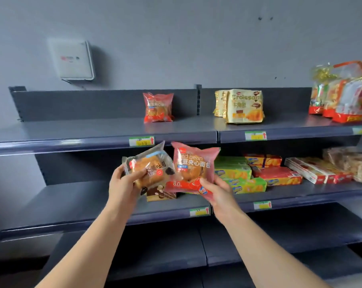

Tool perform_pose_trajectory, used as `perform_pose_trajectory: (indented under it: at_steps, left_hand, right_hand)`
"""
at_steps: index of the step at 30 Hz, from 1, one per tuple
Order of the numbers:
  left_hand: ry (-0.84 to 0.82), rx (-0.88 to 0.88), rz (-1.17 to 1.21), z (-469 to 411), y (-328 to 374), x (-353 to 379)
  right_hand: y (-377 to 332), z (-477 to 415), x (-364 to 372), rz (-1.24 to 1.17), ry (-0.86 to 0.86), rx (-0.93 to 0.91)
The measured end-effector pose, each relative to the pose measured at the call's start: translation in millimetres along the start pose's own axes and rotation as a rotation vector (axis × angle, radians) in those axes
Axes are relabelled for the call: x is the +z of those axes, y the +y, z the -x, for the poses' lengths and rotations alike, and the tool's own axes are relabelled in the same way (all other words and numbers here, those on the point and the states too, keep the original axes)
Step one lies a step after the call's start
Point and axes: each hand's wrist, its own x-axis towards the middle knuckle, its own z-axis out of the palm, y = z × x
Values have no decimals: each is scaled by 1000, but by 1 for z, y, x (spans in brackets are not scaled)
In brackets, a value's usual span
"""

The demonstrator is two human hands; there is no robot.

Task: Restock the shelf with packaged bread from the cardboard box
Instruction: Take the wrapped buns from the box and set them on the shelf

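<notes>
- Head view: the left hand (pixel 124 183) curls its fingers round a clear bread pack (pixel 153 169). The right hand (pixel 215 194) pinches a pink bread pack (pixel 193 165) by its lower edge, and the two packs touch.
- Just below the fingers, a brown cake pack (pixel 160 195) lies on the middle shelf (pixel 72 202).
- Above the fingers, one red bread pack (pixel 157 107) stands on the top shelf (pixel 93 140), with croissant bags (pixel 244 106) to its right.
- Restocking looks barely begun: both held packs are still unplaced, and the cardboard box is out of view.

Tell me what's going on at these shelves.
A person is restocking bread. The left hand grips a clear bread packet, the right hand holds a pink bun packet, both held before the middle shelf, neither set down yet. One red packet and croissant bags already stand on the top shelf.
</notes>
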Motion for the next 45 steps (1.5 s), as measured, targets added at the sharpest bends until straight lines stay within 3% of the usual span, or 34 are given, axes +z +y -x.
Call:
perform_pose_trajectory:
  at_steps: [8,20,32,41,45]
  left_hand:
    - [104,220,-38,-54,74,20]
    - [202,397,-223,-136,116,30]
    - [153,340,-259,-270,138,4]
    - [117,279,-284,-323,136,2]
    - [121,269,-313,-329,134,5]
  right_hand:
    - [-72,-65,60,68,-31,-185]
    - [-109,-155,116,227,-94,-253]
    - [-106,-265,182,533,-44,-165]
    - [-101,-305,193,614,3,-75]
    - [-107,-306,198,564,43,-130]
